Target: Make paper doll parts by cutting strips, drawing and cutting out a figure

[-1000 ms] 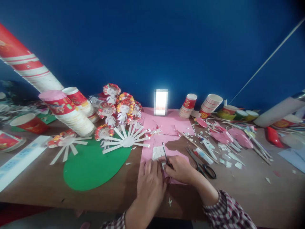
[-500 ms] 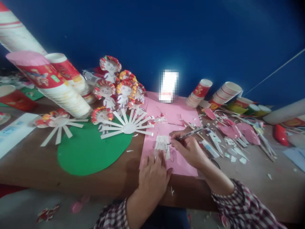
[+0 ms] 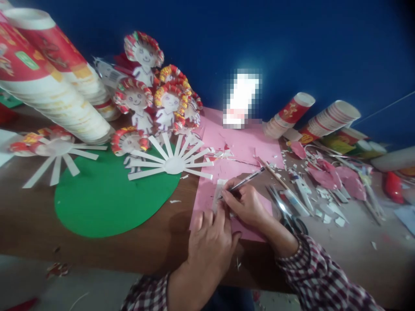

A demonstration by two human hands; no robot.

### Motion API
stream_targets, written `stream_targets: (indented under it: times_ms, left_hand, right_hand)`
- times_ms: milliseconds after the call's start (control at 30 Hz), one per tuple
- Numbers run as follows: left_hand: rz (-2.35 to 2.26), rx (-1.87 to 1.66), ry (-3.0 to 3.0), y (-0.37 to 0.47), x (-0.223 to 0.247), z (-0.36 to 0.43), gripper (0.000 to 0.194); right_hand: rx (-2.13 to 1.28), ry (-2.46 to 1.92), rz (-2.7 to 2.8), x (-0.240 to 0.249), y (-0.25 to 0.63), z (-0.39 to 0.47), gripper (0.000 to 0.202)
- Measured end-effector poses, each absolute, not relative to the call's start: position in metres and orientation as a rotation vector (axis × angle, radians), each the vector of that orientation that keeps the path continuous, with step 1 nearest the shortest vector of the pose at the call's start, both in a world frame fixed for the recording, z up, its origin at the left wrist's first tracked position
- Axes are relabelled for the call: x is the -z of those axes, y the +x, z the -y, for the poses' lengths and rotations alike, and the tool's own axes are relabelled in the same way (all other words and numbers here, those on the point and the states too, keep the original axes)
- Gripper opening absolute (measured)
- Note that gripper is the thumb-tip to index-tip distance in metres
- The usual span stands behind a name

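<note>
My right hand [image 3: 248, 206] grips a pen [image 3: 248, 178], its tip down at a small piece of white paper [image 3: 218, 192]. Fingers of my left hand [image 3: 212, 239] lie flat and stretched out over the lower part of that paper, which hides much of it. Beneath both is a pink sheet [image 3: 202, 190]. Left of my hands, a white paper cup cut into spread strips [image 3: 174, 165] rests partly on a green paper shape [image 3: 113, 198]. Scissors [image 3: 285, 211] lie just right of my right hand.
Several paper figures with curled red and yellow rims [image 3: 140, 103] stand at the back left, beside tall stacks of paper cups [image 3: 65, 95]. More cup stacks [image 3: 333, 121] lean at the back right. Paper scraps [image 3: 327, 211] and pink pieces [image 3: 350, 181] litter the right side. A pixelated bright shape [image 3: 241, 99] stands behind.
My right hand with the pen has moved left and down over the white paper, covering more of it. The scissors are now more visible. The whole view has shifted and tilted.
</note>
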State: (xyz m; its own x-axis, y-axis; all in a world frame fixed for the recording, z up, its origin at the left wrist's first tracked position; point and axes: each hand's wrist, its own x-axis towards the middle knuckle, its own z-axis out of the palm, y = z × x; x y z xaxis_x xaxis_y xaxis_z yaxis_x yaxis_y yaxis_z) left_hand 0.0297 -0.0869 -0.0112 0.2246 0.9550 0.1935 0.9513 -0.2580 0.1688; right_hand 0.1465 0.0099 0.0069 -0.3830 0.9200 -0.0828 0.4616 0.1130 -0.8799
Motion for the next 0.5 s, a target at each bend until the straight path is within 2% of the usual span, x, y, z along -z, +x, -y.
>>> stream_targets:
  times_ms: [500]
  left_hand:
    - [-1.915,-0.388,2.452,0.0288,0.0051,0.0834,0.051]
  right_hand:
    - [-1.090,-1.247,2.036,-0.0046,0.1471,-0.0133,0.009]
